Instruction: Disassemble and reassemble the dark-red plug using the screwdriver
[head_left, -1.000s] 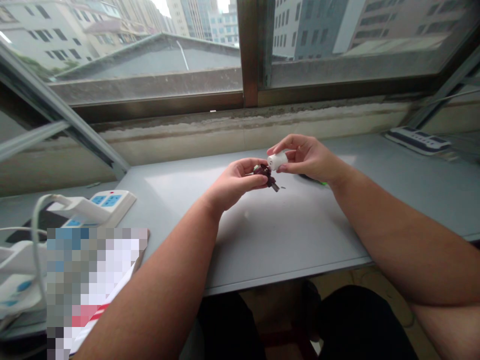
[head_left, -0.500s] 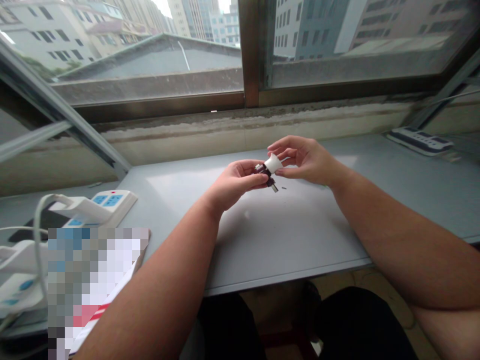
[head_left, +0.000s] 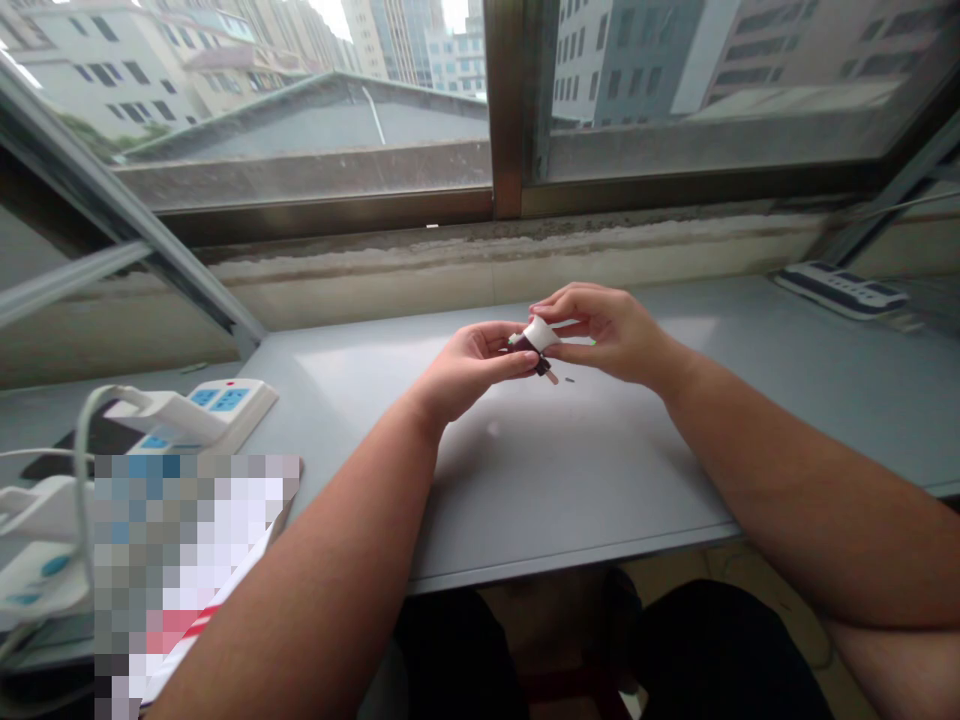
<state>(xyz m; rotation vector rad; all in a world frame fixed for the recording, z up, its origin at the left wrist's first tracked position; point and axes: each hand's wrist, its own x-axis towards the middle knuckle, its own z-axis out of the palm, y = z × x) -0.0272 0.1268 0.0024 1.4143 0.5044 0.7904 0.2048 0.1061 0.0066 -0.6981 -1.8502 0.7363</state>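
Above the middle of the grey table, my left hand (head_left: 476, 365) grips an electrical plug by its dark plug body (head_left: 543, 366) between thumb and fingers. Metal pins stick out of the body, one pointing down and to the right. A white flared plug cover (head_left: 540, 334) sits against the upper right side of the body. My right hand (head_left: 619, 325) has its thumb and fingertips around this cover, pinching it from the right. How far the cover and body are joined is hidden by the fingers. Just below the right hand, a tiny dark piece (head_left: 570, 380) lies on the table.
At the left stand a white power strip (head_left: 251, 402) with blue sockets, chargers with cables, and a pixelated printed sheet (head_left: 225, 530). Another power strip (head_left: 844, 290) lies at the far right. The grey table (head_left: 570, 480) ends at a window wall behind.
My right fingers have closed in on the white cover, moving slightly left and down. The plug has turned a little in my left hand, and the view has shifted slightly.
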